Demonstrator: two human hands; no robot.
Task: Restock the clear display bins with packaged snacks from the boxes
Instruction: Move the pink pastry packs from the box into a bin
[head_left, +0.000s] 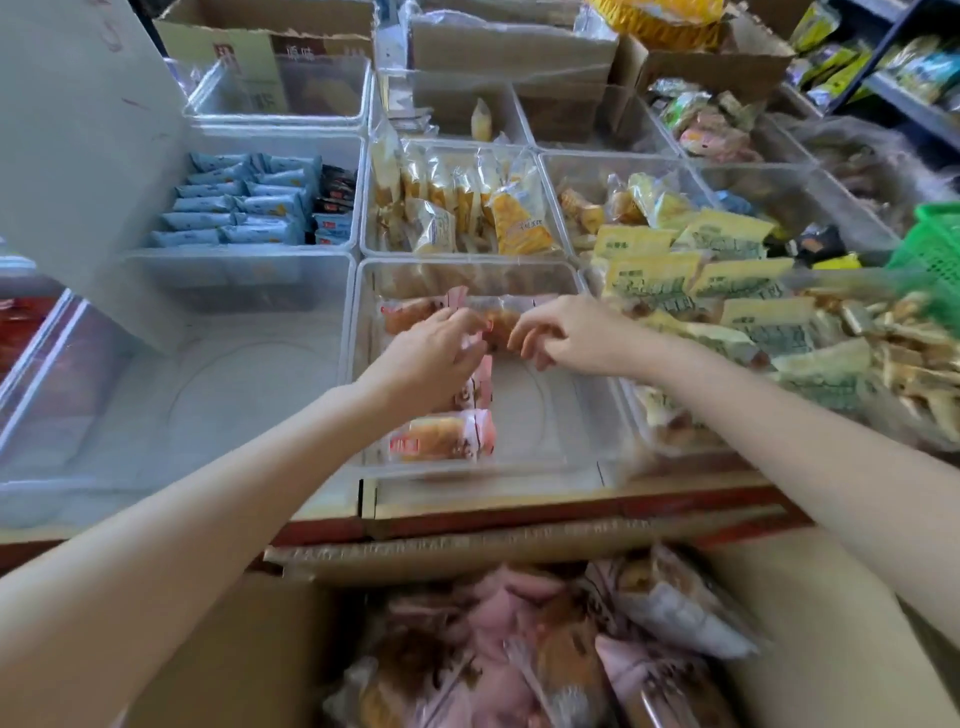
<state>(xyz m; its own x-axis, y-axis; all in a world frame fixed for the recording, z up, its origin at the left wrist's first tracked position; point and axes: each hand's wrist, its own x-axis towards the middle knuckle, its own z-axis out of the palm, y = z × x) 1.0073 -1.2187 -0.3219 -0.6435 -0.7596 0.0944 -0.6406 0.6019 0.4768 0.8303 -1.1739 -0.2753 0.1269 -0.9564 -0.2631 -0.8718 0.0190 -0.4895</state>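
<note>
Both hands are held over the near-centre clear bin (602, 415), where pink-wrapped snack packets are being laid in a column. The left hand (431, 358) is placed at about 9 o'clock of the packet being set (498, 319), its fingers curled around that packet's left end; the right hand (566, 332) is placed at 3 o'clock, fingers bent and loosely pinched at the right end (whether the wrapper is truly held on that side cannot be told through the blur). The packet's long axis is seen running left to right, 9 to 3 o'clock, across the far part of the bin. Neither hand is clearly nearer; the packet is bracketed between them.

A second packet (441, 436) is seen lying flat toward 6 o'clock near the bin's front wall, parallel to the first, with another partly hidden under the left wrist. The bin floor to the right is judged free for a further column.

The cardboard box (249, 639) of stock is placed at 6 o'clock below the counter edge, filled with pink packets (498, 649). Blue-wrapped bars (234, 208) are stored at 11 o'clock, yellow packets (467, 202) at 12 o'clock, green-printed packs (727, 280) at 2 o'clock, and a green basket (930, 244) at 3 o'clock.
</note>
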